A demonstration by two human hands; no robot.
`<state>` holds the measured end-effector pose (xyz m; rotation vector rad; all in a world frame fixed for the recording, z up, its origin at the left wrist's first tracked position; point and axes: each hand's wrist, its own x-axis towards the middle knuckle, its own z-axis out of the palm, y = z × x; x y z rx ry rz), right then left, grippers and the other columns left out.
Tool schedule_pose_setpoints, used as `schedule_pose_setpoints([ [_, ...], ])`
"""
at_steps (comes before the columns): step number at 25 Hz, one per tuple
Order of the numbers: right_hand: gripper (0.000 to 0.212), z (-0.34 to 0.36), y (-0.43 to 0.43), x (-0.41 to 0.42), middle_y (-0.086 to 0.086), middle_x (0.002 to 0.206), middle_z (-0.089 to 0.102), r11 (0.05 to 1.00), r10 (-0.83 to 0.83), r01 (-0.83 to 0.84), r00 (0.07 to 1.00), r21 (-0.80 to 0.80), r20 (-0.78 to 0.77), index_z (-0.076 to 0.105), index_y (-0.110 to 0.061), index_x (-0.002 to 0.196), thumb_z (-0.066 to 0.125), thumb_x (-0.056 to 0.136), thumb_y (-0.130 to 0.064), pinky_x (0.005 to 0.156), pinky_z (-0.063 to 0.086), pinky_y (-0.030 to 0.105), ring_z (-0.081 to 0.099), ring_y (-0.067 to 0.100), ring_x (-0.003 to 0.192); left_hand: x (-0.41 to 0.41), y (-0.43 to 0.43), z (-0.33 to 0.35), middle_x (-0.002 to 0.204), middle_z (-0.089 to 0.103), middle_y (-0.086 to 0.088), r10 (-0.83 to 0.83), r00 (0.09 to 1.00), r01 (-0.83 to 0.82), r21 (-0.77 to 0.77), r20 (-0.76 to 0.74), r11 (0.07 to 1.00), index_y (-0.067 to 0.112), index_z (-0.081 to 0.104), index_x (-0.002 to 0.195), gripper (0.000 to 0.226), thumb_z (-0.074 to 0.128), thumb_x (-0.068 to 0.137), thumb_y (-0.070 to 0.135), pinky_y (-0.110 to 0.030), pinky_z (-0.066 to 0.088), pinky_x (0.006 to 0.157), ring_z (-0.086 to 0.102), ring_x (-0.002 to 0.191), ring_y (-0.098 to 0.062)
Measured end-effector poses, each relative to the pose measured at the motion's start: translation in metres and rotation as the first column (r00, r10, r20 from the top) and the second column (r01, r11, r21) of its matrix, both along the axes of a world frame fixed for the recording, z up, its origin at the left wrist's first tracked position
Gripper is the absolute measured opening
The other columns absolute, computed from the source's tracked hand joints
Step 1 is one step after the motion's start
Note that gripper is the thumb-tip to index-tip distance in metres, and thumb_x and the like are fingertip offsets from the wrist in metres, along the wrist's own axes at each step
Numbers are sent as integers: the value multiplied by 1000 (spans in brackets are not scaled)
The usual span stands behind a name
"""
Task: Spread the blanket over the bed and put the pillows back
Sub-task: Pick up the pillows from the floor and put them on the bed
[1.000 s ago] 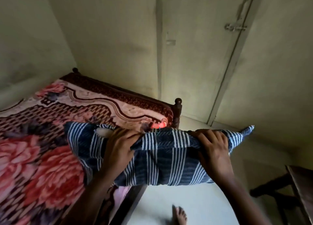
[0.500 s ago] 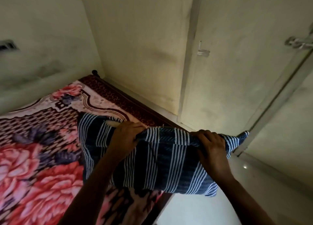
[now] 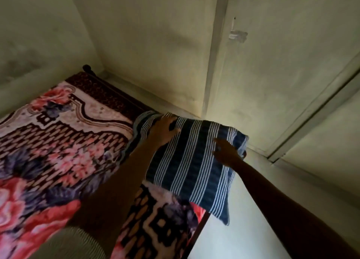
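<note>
A floral pink blanket (image 3: 58,142) lies spread over the bed (image 3: 109,91), which stands in a corner of pale walls (image 3: 146,34) near a door (image 3: 272,83). The striped navy pillow (image 3: 194,161) rests at the head end, with one corner out over the pale floor (image 3: 243,219). The left hand (image 3: 165,130) lies on it with fingers spread flat. The right hand (image 3: 226,151) is in shadow and seems flat too.
</note>
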<state>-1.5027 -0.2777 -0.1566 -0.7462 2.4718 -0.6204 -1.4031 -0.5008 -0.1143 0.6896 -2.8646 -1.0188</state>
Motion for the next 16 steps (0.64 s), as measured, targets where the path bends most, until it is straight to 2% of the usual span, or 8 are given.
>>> schedule_pose_setpoints([
  [3,54,-41,17,29,14,143,41,960,-226,254,951,-116,211,41,-7,138,61,90,-18,95,35,24,45,26,128,48,36,-76,143,40,-16,284,937,-341,362,201,868,5,36,141,54,53,95,27,-36,34,104,41,130,-30],
  [4,55,-55,25,42,14,139,46,910,-359,397,900,-123,248,44,-6,136,64,88,-22,93,37,25,48,28,124,64,44,-98,142,41,-17,402,867,-497,448,295,743,5,35,141,54,51,95,29,-38,36,101,42,129,-32],
  [6,67,-82,44,65,18,135,48,750,-600,657,725,-78,338,42,-9,136,70,81,-35,94,41,32,51,31,119,89,56,-130,120,54,-14,554,685,-711,599,473,368,8,43,129,44,49,95,36,-39,46,83,55,106,-34],
  [8,87,-107,56,82,17,137,46,525,-701,851,422,15,575,33,-12,140,77,70,-42,98,45,40,52,33,118,98,61,-148,83,56,-3,559,598,-728,681,575,79,16,49,103,31,53,91,44,-31,47,63,56,71,-19],
  [10,100,-121,58,90,16,141,43,434,-628,898,242,75,740,24,-14,143,79,64,-42,99,45,48,52,32,119,93,61,-160,66,53,-2,565,592,-677,735,575,-39,16,51,92,30,58,84,44,-27,47,63,53,61,-14],
  [12,98,-125,55,87,15,139,44,429,-592,897,192,104,782,21,-10,145,78,70,-37,96,48,47,54,32,117,77,56,-163,78,56,-2,593,579,-642,761,560,-92,18,51,106,35,50,90,49,-31,48,75,55,72,-15],
  [15,75,-115,44,78,9,114,59,481,-586,870,226,111,778,46,-2,129,76,71,-40,72,54,32,62,25,95,59,36,-178,107,60,4,581,637,-598,800,506,-41,23,51,114,69,48,74,78,-39,48,92,60,99,-17],
  [16,69,-111,42,79,7,110,60,493,-608,864,256,105,752,51,-5,124,75,71,-43,71,52,31,61,24,93,58,33,-174,115,60,5,576,661,-615,787,481,48,27,52,119,82,51,62,86,-42,47,96,59,109,-18],
])
